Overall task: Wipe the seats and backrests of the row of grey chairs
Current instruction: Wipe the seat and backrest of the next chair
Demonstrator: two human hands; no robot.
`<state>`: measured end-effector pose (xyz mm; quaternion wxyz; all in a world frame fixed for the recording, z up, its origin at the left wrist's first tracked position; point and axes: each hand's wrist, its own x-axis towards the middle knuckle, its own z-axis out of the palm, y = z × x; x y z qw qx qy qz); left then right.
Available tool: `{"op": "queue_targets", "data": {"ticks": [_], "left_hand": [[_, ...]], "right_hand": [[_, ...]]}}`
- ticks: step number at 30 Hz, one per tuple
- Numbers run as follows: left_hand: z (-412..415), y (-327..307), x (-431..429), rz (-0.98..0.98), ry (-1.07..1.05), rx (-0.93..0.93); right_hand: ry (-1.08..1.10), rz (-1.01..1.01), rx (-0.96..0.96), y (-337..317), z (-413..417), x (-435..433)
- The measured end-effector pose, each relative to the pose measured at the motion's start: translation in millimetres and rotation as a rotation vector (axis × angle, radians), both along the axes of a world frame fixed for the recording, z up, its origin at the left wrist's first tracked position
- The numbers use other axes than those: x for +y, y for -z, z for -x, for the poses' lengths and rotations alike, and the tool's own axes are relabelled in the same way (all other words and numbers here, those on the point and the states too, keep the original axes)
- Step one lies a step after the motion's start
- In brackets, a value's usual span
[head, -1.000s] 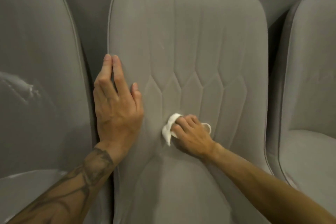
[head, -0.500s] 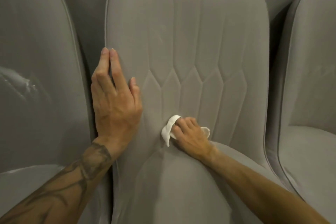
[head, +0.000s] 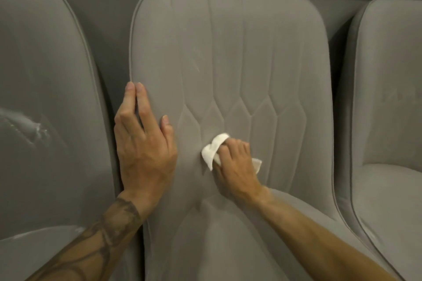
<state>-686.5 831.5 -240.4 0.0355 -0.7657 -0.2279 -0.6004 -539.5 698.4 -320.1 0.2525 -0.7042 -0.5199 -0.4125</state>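
Observation:
A grey quilted chair backrest [head: 239,52] fills the middle of the view, with its seat [head: 217,246] below. My right hand [head: 235,166] grips a crumpled white wipe [head: 213,150] and presses it on the lower centre of the backrest, just above the seat crease. My left hand [head: 143,141] lies flat with straight fingers along the backrest's left edge, holding nothing.
A grey chair [head: 45,109] stands close on the left, with a pale smear on its backrest. Another grey chair [head: 388,121] stands close on the right. Narrow dark gaps separate the chairs. A dark surface runs behind the row at the top.
The view has tilted so the backrest's top edge shows again. My right hand with the wipe has stayed near the lower centre of the backrest; my left hand keeps its place on the left edge.

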Motion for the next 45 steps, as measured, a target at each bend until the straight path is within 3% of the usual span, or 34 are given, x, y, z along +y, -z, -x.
{"op": "queue_targets", "data": {"ticks": [7, 9, 14, 17, 20, 22, 25, 29, 31, 34, 37, 40, 43, 45], "left_hand": [[0, -1, 1, 0.008, 0.017, 0.001], [1, -1, -1, 0.006, 0.017, 0.003], [0, -2, 0, 0.005, 0.003, 0.004], [0, -1, 0, 0.005, 0.012, 0.001], [0, 0, 2, -0.007, 0.006, 0.007], [0, 0, 2, -0.008, 0.0, 0.007], [-1, 1, 1, -0.011, -0.002, 0.002], [-1, -1, -1, 0.009, 0.0, -0.01], [0, -1, -2, 0.011, 0.011, -0.015], [1, -2, 1, 0.0, 0.015, -0.008], [0, -1, -1, 0.013, 0.013, -0.013], [0, -1, 0, 0.01, 0.022, -0.018], [0, -1, 1, 0.014, 0.035, -0.025], [0, -1, 0, 0.019, 0.045, -0.033]], "right_hand": [[0.204, -0.532, -0.008, -188, -31, 68], [0.177, -0.49, 0.016, -172, -22, 69], [0.014, -0.126, -0.009, -72, 2, 27], [0.034, -0.175, -0.093, -125, -7, 42], [0.128, -0.445, -0.121, -224, -23, 81], [0.155, -0.553, -0.054, -256, -20, 94], [0.07, -0.468, -0.002, -201, 1, 85], [-0.022, -0.122, 0.001, -96, 22, 38], [-0.011, -0.098, -0.086, -118, 11, 39], [0.066, -0.347, -0.212, -204, -10, 76], [0.137, -0.544, -0.111, -252, -12, 99], [0.061, -0.477, 0.0, -192, 9, 88], [-0.018, -0.184, 0.015, -106, 28, 50], [-0.032, -0.103, -0.057, -108, 20, 38]]}}
